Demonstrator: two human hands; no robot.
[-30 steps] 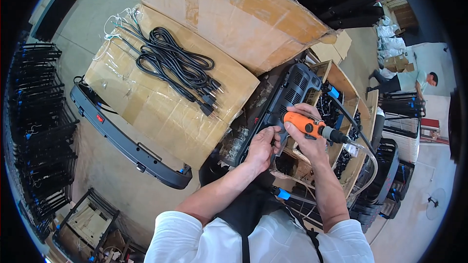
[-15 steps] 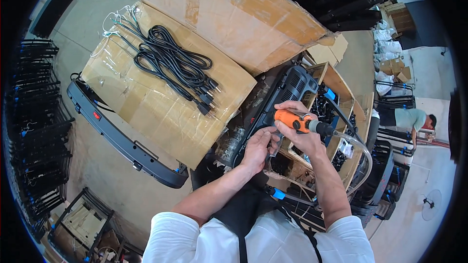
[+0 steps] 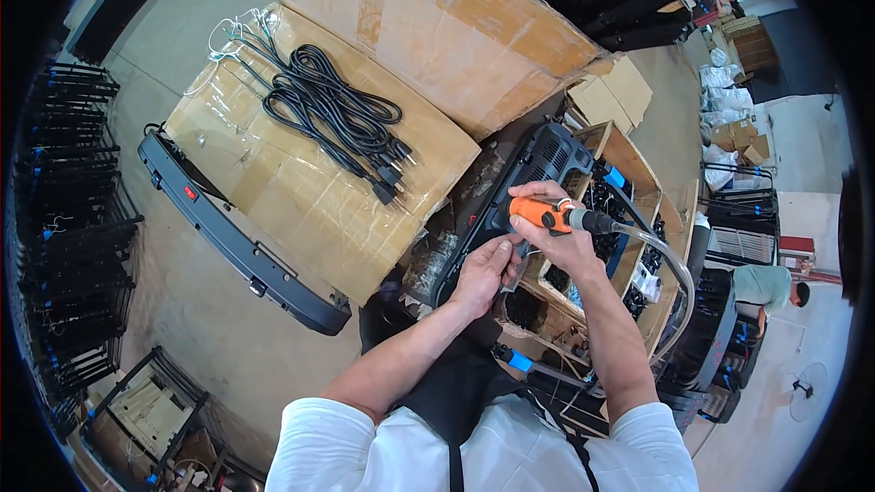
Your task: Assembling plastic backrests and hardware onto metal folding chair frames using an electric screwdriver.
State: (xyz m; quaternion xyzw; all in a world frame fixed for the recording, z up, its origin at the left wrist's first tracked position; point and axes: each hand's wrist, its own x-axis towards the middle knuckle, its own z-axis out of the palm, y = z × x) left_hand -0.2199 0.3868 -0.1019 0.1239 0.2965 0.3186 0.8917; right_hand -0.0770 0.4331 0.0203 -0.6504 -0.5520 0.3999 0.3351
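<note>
My right hand point(image 3: 570, 246) is wrapped round an orange air screwdriver point(image 3: 530, 213), which has a dark collar and a clear hose at its rear. The tool's front end points left over a black plastic housing point(image 3: 538, 169) with vent slots, and its tip is hidden from view. Just below, my left hand point(image 3: 485, 275) is closed at the near edge of that housing, thumb against the fingers. Whatever the left fingers pinch is too small and covered to make out.
Black power cords point(image 3: 333, 114) lie on a large cardboard box point(image 3: 301, 219) at left. A raised cardboard flap point(image 3: 428, 27) stands behind it. Wooden parts bins point(image 3: 670, 191) sit at right. A curved grey plastic part point(image 3: 237, 237) lies left. A person point(image 3: 766, 287) bends far right.
The view has shifted slightly. Both hands stay at the housing, and the screwdriver has turned a little to lie more level. The person at far right has moved nearer the bottom of the view.
</note>
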